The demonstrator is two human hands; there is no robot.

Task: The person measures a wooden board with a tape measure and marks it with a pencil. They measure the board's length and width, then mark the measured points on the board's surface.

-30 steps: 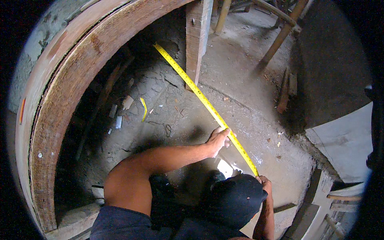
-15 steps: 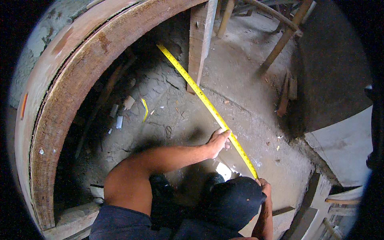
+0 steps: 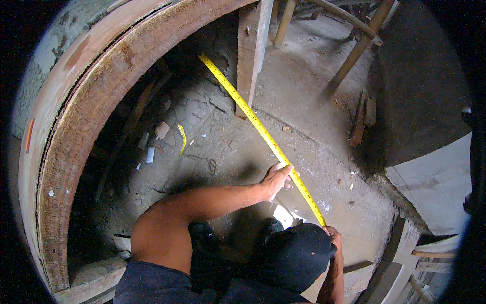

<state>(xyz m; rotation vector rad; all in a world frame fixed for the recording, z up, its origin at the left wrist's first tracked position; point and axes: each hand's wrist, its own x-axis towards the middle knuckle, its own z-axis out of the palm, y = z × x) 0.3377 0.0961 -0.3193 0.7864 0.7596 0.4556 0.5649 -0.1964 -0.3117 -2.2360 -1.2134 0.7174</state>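
Observation:
A yellow measuring tape (image 3: pixel 231 90) stretches diagonally from the shadowed upper left, past a wooden post, toward the lower right. My left hand (image 3: pixel 278 180) grips it partway along, thumb on top and fingers curled beneath. My right hand (image 3: pixel 335 239) is closed on its near end at the lower right; any case there is hidden. A rounded black shape (image 3: pixel 288 256) lies beside the right hand, partly covering that arm; I cannot make out for sure what it is. A short bent yellow strip (image 3: pixel 182 139) lies on the rough grey floor (image 3: pixel 344 202).
A thick timber beam (image 3: pixel 86 111), curved by the lens, spans the left side. An upright post (image 3: pixel 250 40) stands at the top, poles (image 3: pixel 354 55) behind it. Loose wood (image 3: pixel 359 116) and a pale panel (image 3: pixel 430 187) are at the right, scraps (image 3: pixel 151 154) at the left.
Since a second ago the whole view has shifted slightly. My hands and the tape keep nearly the same places, with no visible change in grip.

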